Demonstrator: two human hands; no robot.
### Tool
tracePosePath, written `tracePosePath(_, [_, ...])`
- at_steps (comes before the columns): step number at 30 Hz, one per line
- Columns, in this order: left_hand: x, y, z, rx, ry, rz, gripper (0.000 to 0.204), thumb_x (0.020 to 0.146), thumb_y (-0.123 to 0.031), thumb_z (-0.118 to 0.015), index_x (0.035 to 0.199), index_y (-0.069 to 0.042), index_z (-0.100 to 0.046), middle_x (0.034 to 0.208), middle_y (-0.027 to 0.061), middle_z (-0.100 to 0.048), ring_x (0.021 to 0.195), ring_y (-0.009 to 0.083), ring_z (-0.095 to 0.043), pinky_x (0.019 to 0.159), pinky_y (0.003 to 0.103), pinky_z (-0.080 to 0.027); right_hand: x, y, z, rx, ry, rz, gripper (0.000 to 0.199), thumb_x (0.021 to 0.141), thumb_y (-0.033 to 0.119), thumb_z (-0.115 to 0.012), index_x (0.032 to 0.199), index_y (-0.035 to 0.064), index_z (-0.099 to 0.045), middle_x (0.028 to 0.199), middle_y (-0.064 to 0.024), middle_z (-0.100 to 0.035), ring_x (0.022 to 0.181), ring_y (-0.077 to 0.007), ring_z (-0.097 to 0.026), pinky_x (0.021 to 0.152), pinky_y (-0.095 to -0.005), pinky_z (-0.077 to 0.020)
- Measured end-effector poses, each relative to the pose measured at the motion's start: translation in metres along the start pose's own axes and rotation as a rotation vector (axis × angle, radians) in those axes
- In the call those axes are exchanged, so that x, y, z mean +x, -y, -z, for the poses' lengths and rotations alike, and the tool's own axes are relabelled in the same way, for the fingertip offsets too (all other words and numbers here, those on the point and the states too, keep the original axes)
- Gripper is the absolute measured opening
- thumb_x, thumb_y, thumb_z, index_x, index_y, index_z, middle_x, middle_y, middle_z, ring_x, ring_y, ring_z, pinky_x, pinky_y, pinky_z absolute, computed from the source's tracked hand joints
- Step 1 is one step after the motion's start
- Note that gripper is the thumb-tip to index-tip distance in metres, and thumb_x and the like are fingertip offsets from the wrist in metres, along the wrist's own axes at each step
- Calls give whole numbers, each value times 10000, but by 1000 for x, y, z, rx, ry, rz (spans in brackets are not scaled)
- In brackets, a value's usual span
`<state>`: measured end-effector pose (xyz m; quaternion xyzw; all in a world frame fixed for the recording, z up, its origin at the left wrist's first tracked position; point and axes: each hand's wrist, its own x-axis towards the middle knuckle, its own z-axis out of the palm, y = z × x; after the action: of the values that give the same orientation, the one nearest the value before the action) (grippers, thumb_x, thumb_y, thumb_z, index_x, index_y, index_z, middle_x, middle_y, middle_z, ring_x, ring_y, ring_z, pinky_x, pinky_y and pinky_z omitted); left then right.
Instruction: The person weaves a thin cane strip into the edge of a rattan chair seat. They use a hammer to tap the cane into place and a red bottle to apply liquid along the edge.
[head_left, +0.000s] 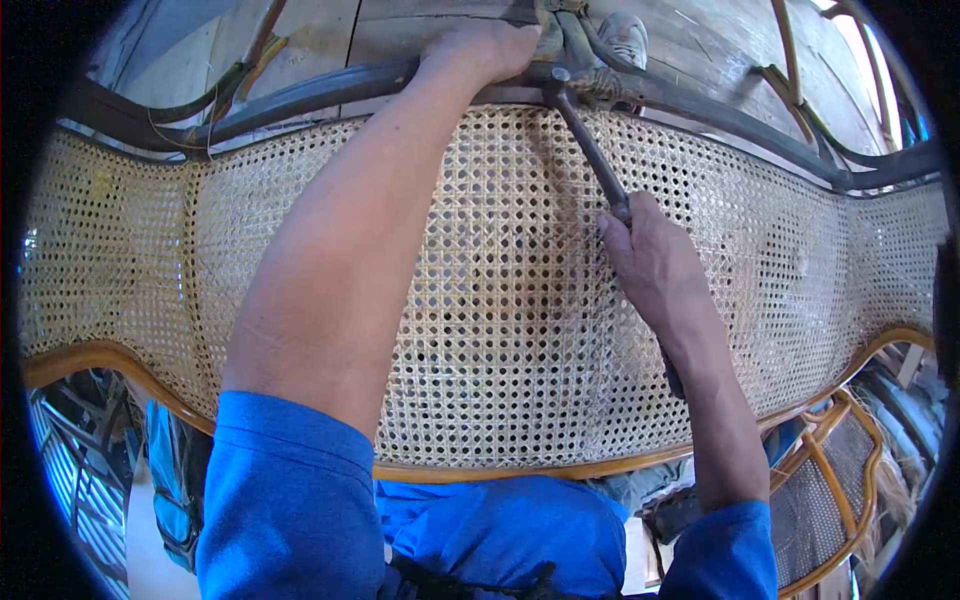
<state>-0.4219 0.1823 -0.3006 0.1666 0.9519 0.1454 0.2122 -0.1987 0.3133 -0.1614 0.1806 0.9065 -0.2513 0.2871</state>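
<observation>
A hammer (592, 150) is gripped in my right hand (655, 250), fingers wrapped round its handle. Its head rests at or just above the dark far rail (700, 100); whether they touch, I cannot tell. My left hand (485, 50) reaches over that same rail, just left of the hammer head. Its fingers curl downward on the far side, and their tips and anything between them are hidden. Below both arms spreads a curved woven cane panel (510, 300) with open holes, bordered nearest me by a honey-brown rattan rim (540, 470).
Beyond the rail, a light laced shoe (624, 42) stands on the plank floor (700, 45). Bent rattan poles (785, 50) rise at the far right. Another cane-and-rattan piece (870, 480) leans at the lower right. A teal bag (175, 500) is at the lower left.
</observation>
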Motion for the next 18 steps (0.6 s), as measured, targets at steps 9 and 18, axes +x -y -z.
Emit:
tracePosePath(9, [2,-7,7,-20,112,127,584,929,-483,-325,1334,-100,-501,1409,145,-442,1290,329,-432,1079,446,-321,-1,-2,3,90,0,19,314,952,294,-495,966,-19,-488,739,-252,-620,718,-428,-626,655,-499,-493])
tracePosePath(18, [-1,-10,6,-41,6,100,502,945,-419,-349,1269,-92,-549,1319,177,-514,1234,351,-473,1038,459,-359,-6,-9,10,228,-2,-68,295,953,285,-486,1001,-6,-497,763,-221,-618,715,-379,-628,670,-455,-482])
